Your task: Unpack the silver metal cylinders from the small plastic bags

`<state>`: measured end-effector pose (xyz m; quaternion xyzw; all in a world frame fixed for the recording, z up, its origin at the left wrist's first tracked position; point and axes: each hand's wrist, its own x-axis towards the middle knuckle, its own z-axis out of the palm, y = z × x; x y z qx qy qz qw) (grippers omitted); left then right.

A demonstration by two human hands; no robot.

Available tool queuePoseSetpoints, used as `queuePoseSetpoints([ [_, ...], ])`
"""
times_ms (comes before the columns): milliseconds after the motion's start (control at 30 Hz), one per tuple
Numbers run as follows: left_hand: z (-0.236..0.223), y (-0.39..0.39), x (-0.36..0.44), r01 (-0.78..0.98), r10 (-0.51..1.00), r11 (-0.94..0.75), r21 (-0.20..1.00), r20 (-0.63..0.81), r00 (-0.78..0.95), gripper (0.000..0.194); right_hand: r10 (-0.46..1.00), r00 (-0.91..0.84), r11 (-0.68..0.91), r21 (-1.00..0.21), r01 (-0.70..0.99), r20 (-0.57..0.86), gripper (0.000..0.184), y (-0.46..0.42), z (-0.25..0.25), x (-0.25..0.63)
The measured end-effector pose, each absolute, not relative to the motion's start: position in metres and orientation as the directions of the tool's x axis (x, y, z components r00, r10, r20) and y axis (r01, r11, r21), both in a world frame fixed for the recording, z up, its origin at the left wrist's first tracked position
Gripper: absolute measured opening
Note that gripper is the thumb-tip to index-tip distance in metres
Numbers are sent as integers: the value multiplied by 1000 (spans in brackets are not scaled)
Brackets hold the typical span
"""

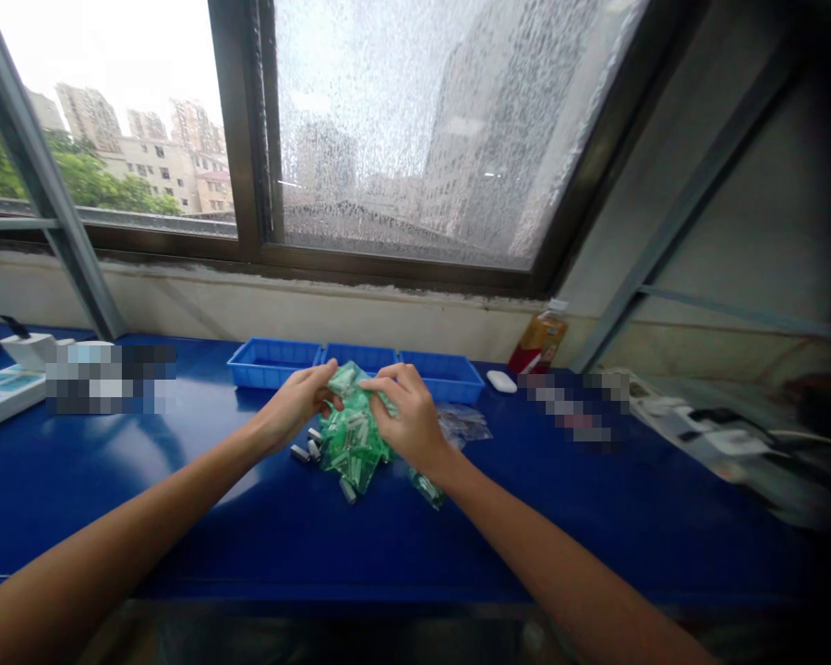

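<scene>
A green see-through plastic bag point(350, 377) is stretched between my two hands, above a heap of similar green bags point(355, 439) with small metallic pieces in them. My left hand point(303, 399) pinches its left side, fingers curled. On its right edge, thumb and fingertips of my right hand point(410, 416) are closed. Whether anything lies inside this raised bag I cannot make out. Several loose silvery cylinders point(310, 450) lie left of the heap, near my left hand. Partly under my right wrist is another small bag point(427, 488) of metallic pieces.
Three blue bins point(277, 363) stand in a row behind the heap. Clear plastic bags point(463, 423) lie right of my right hand. Farther back are a white rounded case point(501, 381) and a drink bottle point(540, 340). A power strip point(6, 392) sits at left on the blue table point(249, 545).
</scene>
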<state>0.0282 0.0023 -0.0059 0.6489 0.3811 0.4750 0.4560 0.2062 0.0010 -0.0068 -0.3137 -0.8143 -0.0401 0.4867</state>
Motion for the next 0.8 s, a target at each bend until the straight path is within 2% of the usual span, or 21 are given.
queuePoseSetpoints([
  [67, -5, 0, 28, 189, 894, -435, 880, 399, 203, 29, 494, -342, 776, -228, 588, 799, 20, -2, -8, 204],
  [100, -5, 0, 27, 299, 848, -529, 794, 501, 171, 24, 519, -330, 757, -245, 606, 788, 19, -3, -8, 203],
  [167, -4, 1, 22, 527, 689, -664, 531, 708, 156, 20, 574, -295, 714, -290, 638, 764, 22, -5, -7, 201],
  [233, -2, 8, 10, 690, 520, -675, 262, 832, 193, 18, 608, -299, 687, -298, 663, 735, 26, -6, -6, 200],
  [267, -1, 13, 2, 747, 458, -642, 174, 868, 192, 18, 617, -323, 683, -284, 673, 718, 27, -7, -4, 200],
  [333, -1, 26, -18, 847, 413, -524, 86, 896, 165, 19, 628, -395, 687, -238, 687, 671, 25, -8, -2, 202],
  [433, -4, 44, -45, 931, 472, -364, 42, 870, 145, 26, 638, -538, 713, -158, 683, 551, 26, -9, -1, 207],
  [500, -8, 50, -51, 947, 534, -318, 57, 835, 129, 48, 623, -636, 749, -114, 652, 457, 37, -9, -1, 211],
  [567, -13, 50, -46, 934, 571, -344, 99, 812, 124, 66, 599, -691, 779, -94, 620, 406, 47, -9, -2, 213],
  [633, -17, 44, -32, 889, 588, -434, 149, 794, 154, 68, 588, -696, 788, -101, 607, 412, 49, -9, -3, 213],
  [700, -19, 35, -14, 818, 592, -539, 200, 781, 200, 64, 594, -674, 790, -162, 592, 439, 46, -8, -4, 211],
  [800, -17, 18, 9, 701, 601, -653, 288, 760, 247, 55, 675, -568, 737, -401, 544, 470, 40, -5, -2, 207],
])
